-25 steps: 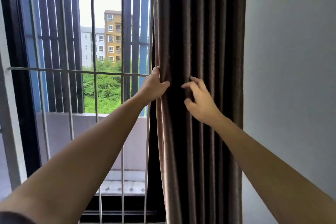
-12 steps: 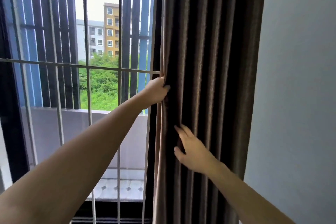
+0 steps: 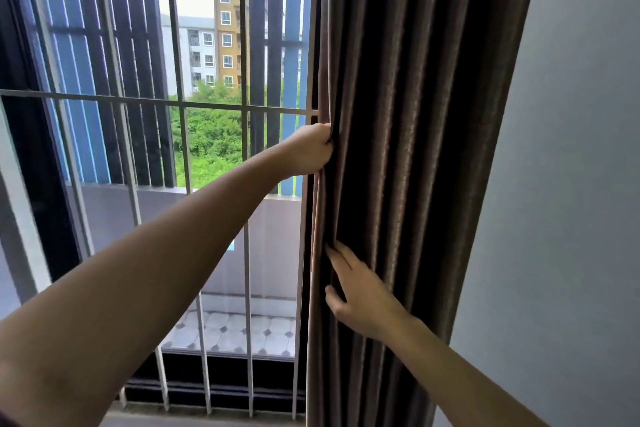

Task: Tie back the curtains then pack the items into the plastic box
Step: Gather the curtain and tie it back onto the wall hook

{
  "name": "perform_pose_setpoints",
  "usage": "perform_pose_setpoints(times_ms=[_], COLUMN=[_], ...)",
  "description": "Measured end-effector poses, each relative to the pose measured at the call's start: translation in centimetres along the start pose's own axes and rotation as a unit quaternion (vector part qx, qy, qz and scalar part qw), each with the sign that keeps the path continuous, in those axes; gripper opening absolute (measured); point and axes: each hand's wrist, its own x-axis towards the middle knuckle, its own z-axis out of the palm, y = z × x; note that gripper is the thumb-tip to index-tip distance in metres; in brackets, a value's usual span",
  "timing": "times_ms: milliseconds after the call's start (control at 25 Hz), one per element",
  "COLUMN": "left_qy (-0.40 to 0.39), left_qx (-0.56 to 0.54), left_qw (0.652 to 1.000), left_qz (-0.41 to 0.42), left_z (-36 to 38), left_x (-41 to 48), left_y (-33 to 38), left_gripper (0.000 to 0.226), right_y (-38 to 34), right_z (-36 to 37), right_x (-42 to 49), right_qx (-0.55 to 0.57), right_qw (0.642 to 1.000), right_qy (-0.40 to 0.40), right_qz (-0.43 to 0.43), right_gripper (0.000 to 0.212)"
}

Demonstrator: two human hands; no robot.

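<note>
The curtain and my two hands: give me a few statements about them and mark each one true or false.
1. The left hand grips the left edge of the curtain. True.
2. The right hand is higher on the curtain than the left hand. False: it is lower down, below the left hand.
3. The curtain hangs between the window bars and the wall. True.
4. A tieback is wrapped round the curtain. False: none shows, and the folds hang loose.
5. The right hand lies with straight fingers against the curtain's folds. True.
</note>
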Motion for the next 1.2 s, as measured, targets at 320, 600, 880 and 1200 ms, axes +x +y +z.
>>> perform_pose_setpoints(times_ms=[320, 600, 880, 1200], left_qy=[-0.044, -0.013, 0.014, 0.005], left_qx=[-0.215, -0.008, 0.013, 0.015], left_qw=[0.975, 1.000, 1.000, 1.000], left_qz=[-0.044, 0.015, 0.006, 0.013], left_z=[0.4, 0.1, 0.3, 0.3], left_x=[-0.8, -2.1, -2.5, -2.6], left_y=[1.4, 2.2, 2.0, 1.7], left_gripper=[0.023, 0.032, 0.037, 0.035], right_y=[-0.4, 0.2, 0.9, 1.3], right_z=[0.4, -0.6, -5.3, -5.3], right_x=[-0.3, -0.7, 1.7, 1.7], right_qx=[-0.005, -0.008, 0.029, 0.049], right_qw=[1.000, 0.999, 0.935, 0.995], right_qy=[0.006, -0.037, 0.354, 0.084], right_qz=[-0.006, -0.024, -0.010, -0.007], right_gripper=[0.067, 0.073, 0.032, 0.069])
